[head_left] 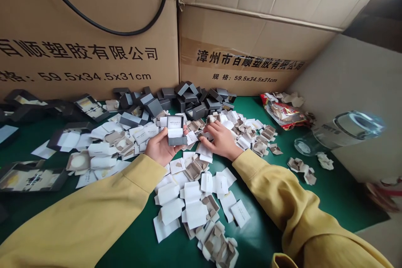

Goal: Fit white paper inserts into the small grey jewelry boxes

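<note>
My left hand [161, 146] holds a small grey jewellery box [175, 130], open, with a white printed lid lining facing me. My right hand [220, 139] lies palm down on a heap of white and beige insert pads [251, 134], its fingers curled over the pieces; what they grip is hidden. Both arms wear yellow sleeves. More white pads [191, 205] lie scattered on the green table [339, 192] between my forearms. A pile of closed grey boxes [188, 100] sits just beyond my hands.
Two large printed cardboard cartons [238, 42] stand along the table's back edge, a black cable [103, 29] hanging across them. Dark open trays [28, 176] lie at the left. A clear glass jar [342, 132] lies on its side and a red snack bag [284, 113] sits at the right.
</note>
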`<action>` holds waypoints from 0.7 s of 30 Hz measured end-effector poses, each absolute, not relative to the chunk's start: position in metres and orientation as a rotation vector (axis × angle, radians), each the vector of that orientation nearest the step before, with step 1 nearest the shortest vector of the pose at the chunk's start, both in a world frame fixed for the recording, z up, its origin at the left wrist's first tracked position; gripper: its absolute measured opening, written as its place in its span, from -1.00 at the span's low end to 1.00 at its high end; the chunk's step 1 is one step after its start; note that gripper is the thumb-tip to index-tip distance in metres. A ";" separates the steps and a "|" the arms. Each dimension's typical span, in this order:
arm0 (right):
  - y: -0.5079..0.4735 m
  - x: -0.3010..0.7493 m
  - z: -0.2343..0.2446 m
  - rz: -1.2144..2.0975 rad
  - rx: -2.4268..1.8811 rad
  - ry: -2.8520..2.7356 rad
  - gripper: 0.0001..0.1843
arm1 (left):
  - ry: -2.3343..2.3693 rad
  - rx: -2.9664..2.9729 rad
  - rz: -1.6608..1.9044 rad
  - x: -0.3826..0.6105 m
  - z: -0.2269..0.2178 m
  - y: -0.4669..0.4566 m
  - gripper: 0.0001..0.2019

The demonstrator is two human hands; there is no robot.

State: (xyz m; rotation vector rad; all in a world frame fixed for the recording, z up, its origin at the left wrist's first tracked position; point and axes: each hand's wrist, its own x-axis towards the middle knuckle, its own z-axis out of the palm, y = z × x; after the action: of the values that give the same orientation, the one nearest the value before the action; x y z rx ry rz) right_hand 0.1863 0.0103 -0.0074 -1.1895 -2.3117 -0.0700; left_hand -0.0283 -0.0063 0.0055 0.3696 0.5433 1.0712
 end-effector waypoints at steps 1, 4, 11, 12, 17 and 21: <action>0.011 0.187 -0.007 -0.066 -1.176 -2.365 -0.70 | 0.538 0.366 1.074 -0.029 0.005 -0.006 -0.55; 0.014 0.191 -0.008 -0.076 -1.070 -2.523 -0.65 | 0.521 0.343 1.084 -0.030 0.005 -0.005 -0.54; 0.019 0.195 -0.014 -0.119 -0.943 -2.444 -0.75 | 0.474 0.269 1.066 -0.033 0.003 -0.003 -0.52; 0.018 0.196 -0.013 -0.112 -0.916 -2.431 -0.75 | 0.461 0.260 1.066 -0.033 0.003 -0.003 -0.51; 0.014 0.192 -0.010 0.048 -0.799 -2.379 -0.75 | 0.456 0.252 1.066 -0.034 0.002 -0.002 -0.48; 0.024 0.183 -0.013 -0.024 -0.995 -2.246 -0.80 | 0.467 0.255 1.056 -0.033 0.002 -0.003 -0.49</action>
State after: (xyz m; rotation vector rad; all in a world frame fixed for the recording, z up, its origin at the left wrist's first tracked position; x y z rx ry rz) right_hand 0.1826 0.0241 -0.0129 -0.9952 -2.2460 -0.0238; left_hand -0.0328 -0.0025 0.0025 0.2547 0.4673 1.0556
